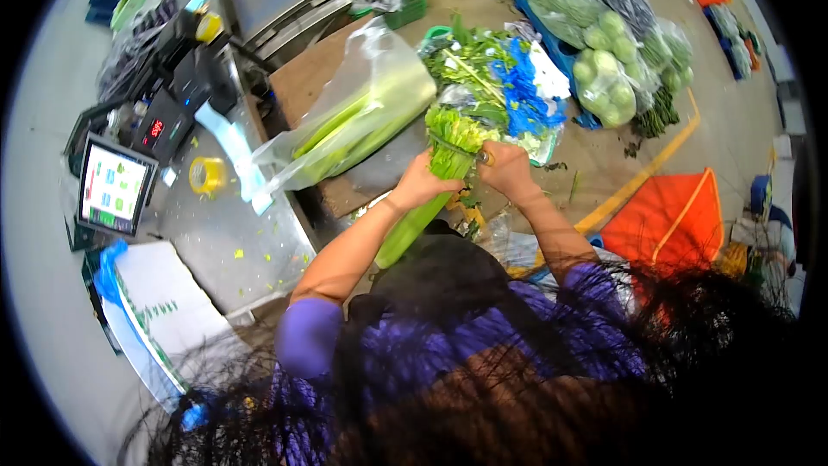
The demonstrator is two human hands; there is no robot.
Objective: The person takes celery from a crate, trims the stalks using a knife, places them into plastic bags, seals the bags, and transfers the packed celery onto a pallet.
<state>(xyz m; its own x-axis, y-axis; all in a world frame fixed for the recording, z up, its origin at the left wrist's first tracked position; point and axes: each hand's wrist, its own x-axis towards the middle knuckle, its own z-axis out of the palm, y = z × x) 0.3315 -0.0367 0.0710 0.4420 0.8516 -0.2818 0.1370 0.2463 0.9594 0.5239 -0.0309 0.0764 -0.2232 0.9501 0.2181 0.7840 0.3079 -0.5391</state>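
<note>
My left hand (pixel 424 181) is closed around a bunch of celery (pixel 414 229), just below its leafy top. The stalks slant down toward my lap. My right hand (pixel 507 168) is closed on the handle of a knife (pixel 461 149). Its thin dark blade lies across the celery leaves, close to my left hand. Beyond my hands, a clear plastic bag (pixel 358 112) with celery stalks in it rests across the table edge. A heap of leafy trimmings (pixel 470 78) and blue plastic sits in front of my hands.
On the metal table (pixel 250 246) at left are a yellow tape roll (pixel 207 175), a screen (pixel 114 185) and a scale display (pixel 157 129). Bagged round green vegetables (pixel 608 69) stand on a blue pallet at right. An orange container (pixel 668 220) is on the floor, right.
</note>
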